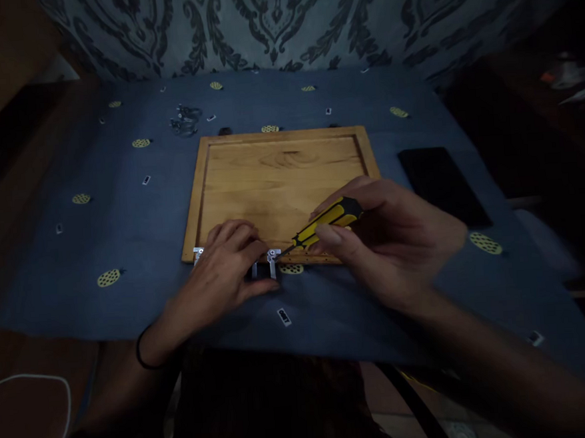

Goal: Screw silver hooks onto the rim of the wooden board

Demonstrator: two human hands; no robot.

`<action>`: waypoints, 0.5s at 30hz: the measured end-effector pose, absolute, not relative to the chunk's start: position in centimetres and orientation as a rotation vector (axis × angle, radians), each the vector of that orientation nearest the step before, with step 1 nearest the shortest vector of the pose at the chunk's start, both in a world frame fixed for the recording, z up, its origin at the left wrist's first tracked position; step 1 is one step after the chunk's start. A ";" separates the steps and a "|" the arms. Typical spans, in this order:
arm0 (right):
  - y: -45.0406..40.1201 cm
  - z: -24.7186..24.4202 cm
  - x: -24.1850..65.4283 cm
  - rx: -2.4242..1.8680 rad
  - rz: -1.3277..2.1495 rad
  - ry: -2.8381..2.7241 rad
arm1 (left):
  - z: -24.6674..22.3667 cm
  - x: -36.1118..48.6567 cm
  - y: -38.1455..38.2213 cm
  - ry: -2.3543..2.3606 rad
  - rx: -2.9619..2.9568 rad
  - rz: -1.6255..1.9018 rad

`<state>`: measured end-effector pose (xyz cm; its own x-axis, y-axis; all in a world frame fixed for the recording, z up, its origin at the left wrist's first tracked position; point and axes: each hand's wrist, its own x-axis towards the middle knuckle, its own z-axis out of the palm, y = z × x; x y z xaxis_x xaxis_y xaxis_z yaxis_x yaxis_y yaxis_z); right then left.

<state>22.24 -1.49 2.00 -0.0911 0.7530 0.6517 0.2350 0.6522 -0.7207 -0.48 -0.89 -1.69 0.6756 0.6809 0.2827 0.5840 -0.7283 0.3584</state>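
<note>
Screwdriver (pixel 329 222): long axis slants, handle up-right, tip down-left at the metal fitting (pixel 272 266) on the wooden panel's (pixel 265 194) near edge. Right hand (pixel 404 238): grip closed on the yellow-black handle. Left hand (pixel 220 264): grip closed round the fitting, thumb on the near side, fingers on the wood. Panel flat on the table (pixel 123 237), long axis left-right, raised rim, recessed middle; both hands partly over it. Second fitting (pixel 198 253) at its near-left corner. Loose metal parts (pixel 184 122) beyond, left.
</note>
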 end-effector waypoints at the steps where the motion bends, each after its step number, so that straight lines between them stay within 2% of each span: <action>1: -1.5 2.0 22.2 -0.821 0.535 -1.651 | -1.7 -0.5 -0.9 1.014 2.649 0.590; 15: -1.4 1.7 22.0 -0.826 0.558 -1.645 | -1.8 -0.6 -1.0 1.031 2.641 0.575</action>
<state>22.04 -1.36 1.73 -0.0976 0.7666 0.6347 0.2221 0.6385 -0.7369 -0.60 -1.04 -1.76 0.6719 0.6899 0.2694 0.5920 -0.7188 0.3645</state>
